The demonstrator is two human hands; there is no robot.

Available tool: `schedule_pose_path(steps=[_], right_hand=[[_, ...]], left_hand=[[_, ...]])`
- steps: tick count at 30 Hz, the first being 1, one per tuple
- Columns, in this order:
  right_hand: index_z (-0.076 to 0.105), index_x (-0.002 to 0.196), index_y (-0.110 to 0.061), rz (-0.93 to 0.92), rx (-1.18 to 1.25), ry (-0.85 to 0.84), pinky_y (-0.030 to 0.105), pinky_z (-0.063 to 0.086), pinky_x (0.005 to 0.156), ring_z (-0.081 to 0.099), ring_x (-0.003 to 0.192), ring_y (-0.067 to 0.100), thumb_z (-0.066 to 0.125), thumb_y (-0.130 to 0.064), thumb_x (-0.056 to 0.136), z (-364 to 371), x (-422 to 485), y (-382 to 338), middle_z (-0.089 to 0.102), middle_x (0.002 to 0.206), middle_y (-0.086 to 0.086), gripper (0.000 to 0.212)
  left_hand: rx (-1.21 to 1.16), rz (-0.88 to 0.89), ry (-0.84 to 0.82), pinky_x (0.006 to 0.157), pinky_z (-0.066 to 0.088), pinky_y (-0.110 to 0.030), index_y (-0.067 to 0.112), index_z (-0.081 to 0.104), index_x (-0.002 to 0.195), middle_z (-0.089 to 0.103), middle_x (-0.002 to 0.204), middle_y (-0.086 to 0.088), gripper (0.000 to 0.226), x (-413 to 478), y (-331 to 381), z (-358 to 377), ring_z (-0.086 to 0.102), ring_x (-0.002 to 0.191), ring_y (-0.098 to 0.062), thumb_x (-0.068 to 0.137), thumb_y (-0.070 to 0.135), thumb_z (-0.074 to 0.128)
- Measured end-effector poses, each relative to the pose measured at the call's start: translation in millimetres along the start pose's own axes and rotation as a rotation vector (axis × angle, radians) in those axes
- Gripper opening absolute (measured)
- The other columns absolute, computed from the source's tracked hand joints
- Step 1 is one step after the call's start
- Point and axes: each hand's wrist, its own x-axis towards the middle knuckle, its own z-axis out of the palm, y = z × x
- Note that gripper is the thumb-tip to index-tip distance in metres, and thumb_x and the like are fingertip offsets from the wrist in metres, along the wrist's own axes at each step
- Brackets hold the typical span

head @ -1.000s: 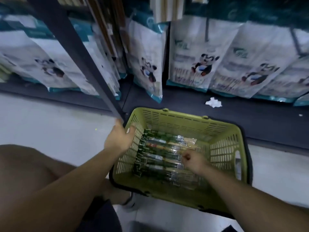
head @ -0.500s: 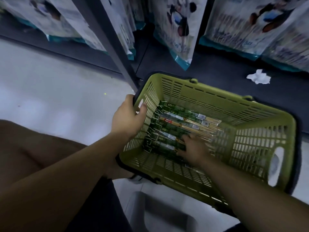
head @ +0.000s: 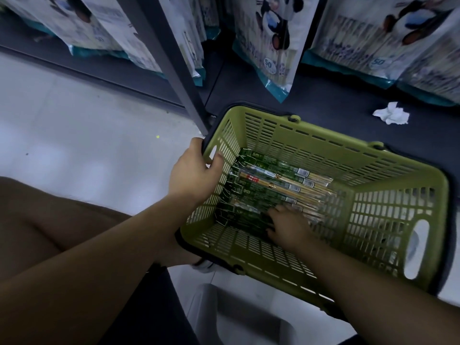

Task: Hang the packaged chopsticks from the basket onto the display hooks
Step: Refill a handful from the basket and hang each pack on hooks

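A green plastic basket [head: 388, 220] sits on the floor against a dark low shelf. Inside it lie several long green packs of chopsticks [head: 271, 185], side by side on the bottom. My left hand [head: 193, 175] grips the basket's left end wall, fingers hooked over the rim by the handle slot. My right hand [head: 286, 224] is down inside the basket, palm down, fingers spread on the nearest packs; I cannot tell whether it has closed on one. No display hooks are in view.
A grey metal upright [head: 171, 61] of the shelving meets the floor just left of the basket. White bags with panda prints [head: 268, 36] stand on the dark shelf base behind. A crumpled white paper [head: 392, 113] lies on that base. My knee [head: 37, 220] fills the lower left.
The view has tilted down and closed in on the basket. My right hand has slid toward the near side of the packs. My left hand still holds the basket's left wall.
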Motion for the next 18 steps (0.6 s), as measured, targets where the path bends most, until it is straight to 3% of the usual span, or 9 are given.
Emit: schedule_pose_path(steps=[7,13,18], right_hand=[[0.057,0.128,-0.018,0.063,0.040,-0.009,0.037,0.044,0.095,0.053,0.116,0.027,0.059,-0.040,0.095,2,0,-4,0.059,0.125,0.008,0.040],[0.052,0.138,-0.018,0.080,0.069,-0.039,0.037,0.043,0.098,0.050,0.122,0.028,0.058,-0.041,0.097,4,-6,-5,0.055,0.132,0.008,0.048],[0.064,0.108,-0.017,0.089,0.128,-0.042,0.033,0.047,0.072,0.058,0.094,0.024,0.055,-0.022,0.095,-13,-3,-6,0.055,0.099,0.003,0.017]], left_hand=[[-0.002,0.012,0.001,0.050,0.032,-0.028,0.027,0.045,0.099,0.058,0.071,0.008,0.020,1,-1,0,0.057,0.066,-0.012,0.098,0.046,0.052],[-0.014,0.015,-0.017,0.050,0.033,-0.027,0.028,0.045,0.101,0.060,0.074,0.009,0.018,1,-1,-2,0.058,0.065,-0.010,0.098,0.044,0.053],[-0.035,0.021,-0.041,0.051,0.035,-0.027,0.027,0.046,0.104,0.059,0.077,0.009,0.018,1,-1,-4,0.058,0.067,-0.010,0.098,0.041,0.055]])
